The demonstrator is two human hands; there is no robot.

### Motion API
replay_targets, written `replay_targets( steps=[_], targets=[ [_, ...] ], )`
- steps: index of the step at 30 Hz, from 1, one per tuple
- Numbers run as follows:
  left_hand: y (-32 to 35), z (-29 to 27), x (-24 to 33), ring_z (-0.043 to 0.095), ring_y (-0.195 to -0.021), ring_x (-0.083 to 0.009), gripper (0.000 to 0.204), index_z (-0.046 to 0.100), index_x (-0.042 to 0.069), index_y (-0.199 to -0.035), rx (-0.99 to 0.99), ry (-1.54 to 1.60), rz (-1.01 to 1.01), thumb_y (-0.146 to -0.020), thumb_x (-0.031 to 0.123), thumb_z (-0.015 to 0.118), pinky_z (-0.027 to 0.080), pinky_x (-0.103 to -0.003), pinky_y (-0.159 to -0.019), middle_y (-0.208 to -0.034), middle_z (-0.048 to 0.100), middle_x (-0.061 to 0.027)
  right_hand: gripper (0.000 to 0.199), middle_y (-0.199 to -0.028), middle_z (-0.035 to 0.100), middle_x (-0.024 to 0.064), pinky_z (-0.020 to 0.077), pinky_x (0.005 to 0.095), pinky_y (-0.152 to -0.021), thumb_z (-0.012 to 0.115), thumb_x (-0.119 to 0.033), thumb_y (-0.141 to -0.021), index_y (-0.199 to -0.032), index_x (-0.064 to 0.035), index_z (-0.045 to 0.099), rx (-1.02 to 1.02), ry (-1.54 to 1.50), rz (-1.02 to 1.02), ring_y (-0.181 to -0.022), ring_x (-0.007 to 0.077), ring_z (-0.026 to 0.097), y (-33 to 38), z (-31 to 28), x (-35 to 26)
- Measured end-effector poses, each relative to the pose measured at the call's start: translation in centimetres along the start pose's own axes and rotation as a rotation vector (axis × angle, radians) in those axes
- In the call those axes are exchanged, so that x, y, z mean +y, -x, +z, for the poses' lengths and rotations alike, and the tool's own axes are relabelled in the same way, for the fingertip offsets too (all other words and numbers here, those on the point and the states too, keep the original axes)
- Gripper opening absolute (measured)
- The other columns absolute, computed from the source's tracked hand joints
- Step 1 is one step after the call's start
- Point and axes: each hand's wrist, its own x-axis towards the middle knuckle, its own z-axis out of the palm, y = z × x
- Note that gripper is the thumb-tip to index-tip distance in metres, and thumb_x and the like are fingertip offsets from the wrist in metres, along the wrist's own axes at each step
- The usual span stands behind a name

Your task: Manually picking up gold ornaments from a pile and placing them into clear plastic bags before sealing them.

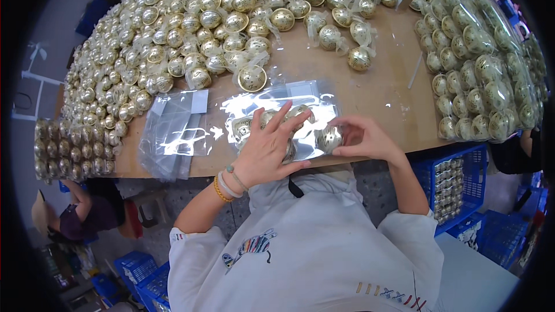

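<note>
Worktable (381,98): brown top, far half covered with gold bells (191,23) in loose wrap. Bagged bell packs (480,81) stacked at right edge. Flat clear bags (173,130) piled left of hands. Clear bag (289,117) at near edge, centre, holding bells. Left hand (267,150): fingers spread, pressing flat on bag. Right hand (361,138): gripping 1 gold bell (330,137) at bag's right end.

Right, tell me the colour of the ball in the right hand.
Shiny gold with a dark engraved pattern: the ball in the right hand, seen in the head view.
</note>
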Motion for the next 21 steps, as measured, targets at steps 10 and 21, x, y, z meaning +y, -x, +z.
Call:
replay_targets(
  steps=[10, 21],
  targets=[
    [-2.0, -1.9, 0.2, 0.039, -0.119, -0.0369, 0.1, 0.037, 0.01, -0.142, 0.026, 0.095, -0.131, -0.059, 0.047, 0.078, 0.027, -0.048, -0.103, -0.131, 0.043, -0.0174, 0.032, -0.103, 0.066, 0.0065, 0.0514, 0.0264, -0.08, 0.07, -0.004, -0.083, -0.114, 0.0004, 0.063, 0.378, -0.052, -0.18, -0.088, 0.0121, 0.062, -1.4, 2.1, 1.0],
    [0.6, 1.2, 2.6, 0.022, -0.131, -0.0394, 0.105, 0.018, -0.007, -0.143, 1.027, 0.41, -0.217, -0.069, 0.038, 0.078, 0.029, -0.048, -0.105, -0.146, 0.009, -0.0271, 0.096, -0.14, 0.043, 0.0196, 0.043, 0.039, -0.102, 0.08, -0.006, -0.074, -0.149, -0.0077, 0.02, 0.42, -0.005, -0.728, -0.125, 0.0269, 0.047, -2.5, 5.1, -1.1]
  ],
)
